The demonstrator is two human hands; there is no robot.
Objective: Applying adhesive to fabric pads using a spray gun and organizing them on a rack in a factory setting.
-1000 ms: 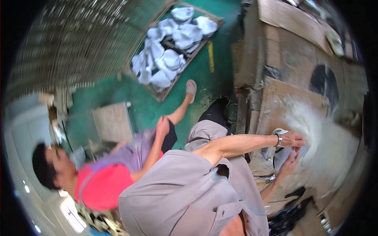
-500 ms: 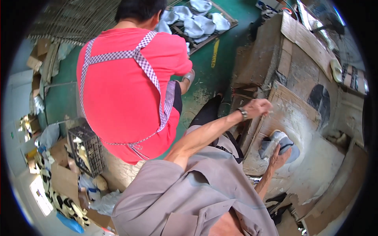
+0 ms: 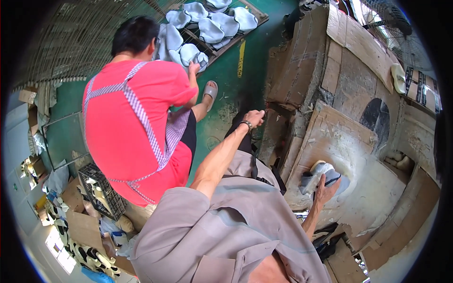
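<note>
My right hand (image 3: 326, 189) grips a grey-blue shoe-shaped piece (image 3: 317, 175) with a whitish upper end, keeping it against the cardboard-covered work surface (image 3: 342, 137). Part of the piece is hidden behind the fingers. My left hand (image 3: 255, 119), with a watch on its wrist, is in the air left of the work surface, above my dark-clad leg. Its fingers are curled in, and whatever may be between them cannot be made out.
On my left a person in a pink top (image 3: 132, 118) crouches, one hand at a rack (image 3: 263, 18) of light grey-blue pieces (image 3: 211, 30). A black crate (image 3: 101, 188) stands lower left. Cardboard (image 3: 302, 56) lines the bench's far side; a fan (image 3: 391, 16) is top right.
My left hand has swung leftward, away from the work surface. My right hand stays on the shoe-shaped piece. The person in pink now has a hand on the pieces at the rack.
</note>
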